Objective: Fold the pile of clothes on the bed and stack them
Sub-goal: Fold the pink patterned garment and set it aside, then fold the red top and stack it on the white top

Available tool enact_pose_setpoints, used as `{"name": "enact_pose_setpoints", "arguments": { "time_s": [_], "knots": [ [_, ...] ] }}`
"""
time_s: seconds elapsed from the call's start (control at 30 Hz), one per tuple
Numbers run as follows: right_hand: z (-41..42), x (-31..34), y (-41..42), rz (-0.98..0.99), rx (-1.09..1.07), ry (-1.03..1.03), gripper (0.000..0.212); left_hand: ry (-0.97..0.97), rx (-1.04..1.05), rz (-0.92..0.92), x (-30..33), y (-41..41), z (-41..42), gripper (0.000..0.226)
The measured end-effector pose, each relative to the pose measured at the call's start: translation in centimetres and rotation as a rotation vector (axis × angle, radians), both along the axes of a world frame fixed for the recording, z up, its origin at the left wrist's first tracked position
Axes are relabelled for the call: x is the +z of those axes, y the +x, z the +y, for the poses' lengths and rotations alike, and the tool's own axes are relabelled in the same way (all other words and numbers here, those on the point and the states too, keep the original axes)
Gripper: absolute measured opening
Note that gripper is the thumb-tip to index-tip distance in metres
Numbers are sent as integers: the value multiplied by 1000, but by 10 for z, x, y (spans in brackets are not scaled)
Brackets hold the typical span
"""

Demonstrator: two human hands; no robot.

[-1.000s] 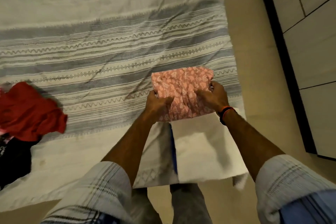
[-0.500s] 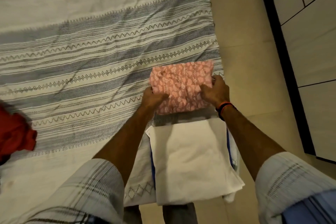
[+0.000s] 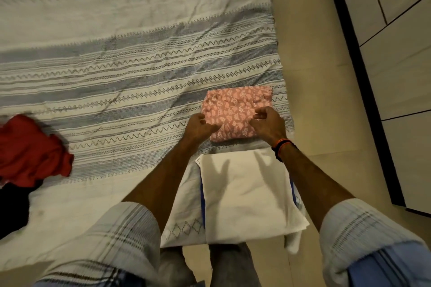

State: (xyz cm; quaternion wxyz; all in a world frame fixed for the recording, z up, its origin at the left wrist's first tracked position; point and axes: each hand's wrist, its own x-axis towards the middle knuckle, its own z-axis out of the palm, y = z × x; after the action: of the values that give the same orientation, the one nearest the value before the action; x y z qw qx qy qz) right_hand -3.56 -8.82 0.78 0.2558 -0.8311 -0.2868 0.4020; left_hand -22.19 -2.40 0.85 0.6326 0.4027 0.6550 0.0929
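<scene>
Folded pink printed garment [image 3: 235, 112] lay right of centre on striped bedspread [image 3: 116, 77], near bed's right edge. Left hand [image 3: 198, 127] at its left edge, fingers loosely curled, thumb touching cloth; grasp uncertain. Right hand [image 3: 268, 124] over its lower right corner, fingers relaxed, gripping nothing. Folded white cloth [image 3: 245, 193] just below. Red garment [image 3: 30, 149] crumpled at left edge.
</scene>
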Motion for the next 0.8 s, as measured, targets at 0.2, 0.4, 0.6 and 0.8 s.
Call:
{"name": "enact_pose_setpoints", "arguments": {
  "time_s": [0.2, 0.4, 0.6, 0.8],
  "knots": [
    [-3, 35, -56, 37, 109, 78, 31, 64, 110, -18, 47, -55, -20, 70],
    [11, 57, -131, 52, 282, 146, 25, 123, 288, 16, 77, -136, -36, 62],
    [31, 70, -223, 110, 444, 191, 28, 150, 445, 14, 86, -231, -39, 57],
    [53, 69, -336, 99, 568, 164, 27, 143, 568, 28, 79, -341, -38, 53]
  ]
}}
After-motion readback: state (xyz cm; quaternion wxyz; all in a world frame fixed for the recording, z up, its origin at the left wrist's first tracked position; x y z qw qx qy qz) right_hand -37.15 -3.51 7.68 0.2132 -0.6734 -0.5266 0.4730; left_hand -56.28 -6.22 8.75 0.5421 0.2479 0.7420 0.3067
